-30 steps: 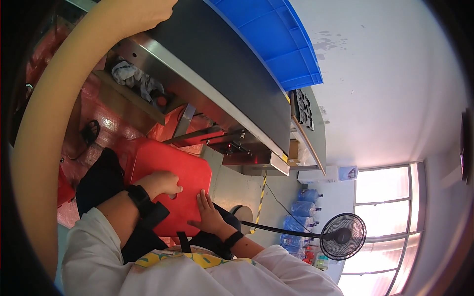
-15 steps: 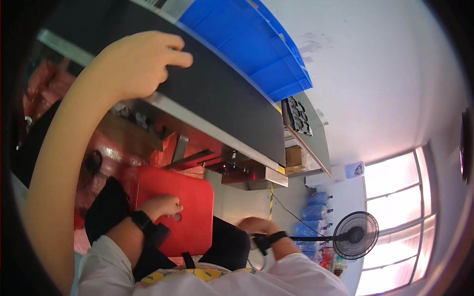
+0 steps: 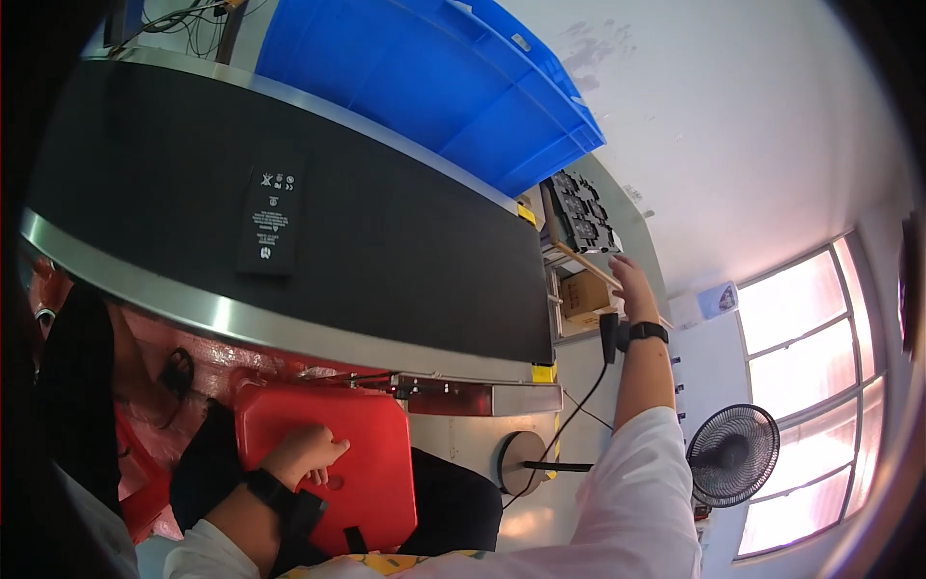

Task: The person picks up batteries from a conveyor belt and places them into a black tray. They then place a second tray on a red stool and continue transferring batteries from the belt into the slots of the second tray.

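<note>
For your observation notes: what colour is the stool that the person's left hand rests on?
Red. The stool under the left hand shows best in the head view.

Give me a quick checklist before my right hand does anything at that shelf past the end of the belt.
1. Right hand open, holding nothing: ok.
2. Right hand up at the shelf with the tray stack: ok.
3. Touching the stack: cannot tell.
4. Left hand resting on the red stool: ok.
5. Black slab flat on the belt, away from both hands: ok.
6. Cardboard box sits below the right hand: ok.
</note>
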`<state>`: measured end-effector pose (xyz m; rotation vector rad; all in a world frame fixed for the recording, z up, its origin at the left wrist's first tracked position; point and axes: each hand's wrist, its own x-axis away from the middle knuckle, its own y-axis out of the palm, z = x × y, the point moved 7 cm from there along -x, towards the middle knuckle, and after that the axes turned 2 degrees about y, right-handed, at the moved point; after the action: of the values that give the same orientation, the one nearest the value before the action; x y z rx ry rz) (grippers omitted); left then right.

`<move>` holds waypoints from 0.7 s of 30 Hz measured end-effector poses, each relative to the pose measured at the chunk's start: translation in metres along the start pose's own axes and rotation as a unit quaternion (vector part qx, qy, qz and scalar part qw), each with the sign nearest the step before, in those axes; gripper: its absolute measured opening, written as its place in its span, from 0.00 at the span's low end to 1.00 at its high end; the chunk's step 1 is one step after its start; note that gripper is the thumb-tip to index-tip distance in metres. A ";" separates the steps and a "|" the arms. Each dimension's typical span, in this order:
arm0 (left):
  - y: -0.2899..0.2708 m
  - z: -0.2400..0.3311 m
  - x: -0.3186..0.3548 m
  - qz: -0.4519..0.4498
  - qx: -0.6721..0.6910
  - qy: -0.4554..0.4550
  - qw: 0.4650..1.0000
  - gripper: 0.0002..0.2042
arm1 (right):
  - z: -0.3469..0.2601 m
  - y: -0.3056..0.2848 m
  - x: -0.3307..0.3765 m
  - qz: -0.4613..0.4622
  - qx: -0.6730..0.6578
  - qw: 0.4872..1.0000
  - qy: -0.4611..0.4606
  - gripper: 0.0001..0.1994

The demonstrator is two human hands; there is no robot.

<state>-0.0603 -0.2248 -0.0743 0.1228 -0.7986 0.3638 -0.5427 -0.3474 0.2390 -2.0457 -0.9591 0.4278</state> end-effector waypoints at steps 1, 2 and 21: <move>0.000 0.000 -0.001 -0.002 0.014 -0.009 1.000 0.24 | -0.004 0.012 -0.009 -0.007 0.028 1.000 -0.010 0.28; 0.001 -0.001 -0.003 -0.004 0.027 -0.018 0.999 0.25 | -0.007 0.023 -0.018 -0.014 0.056 0.998 -0.020 0.29; 0.007 -0.007 -0.009 -0.031 0.088 -0.019 0.996 0.24 | -0.023 0.079 -0.039 -0.099 0.140 0.979 -0.108 0.35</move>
<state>-0.0635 -0.2188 -0.0859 0.3185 -0.7972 0.3732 -0.5161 -0.4188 0.1890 -1.6574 -1.1504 0.6469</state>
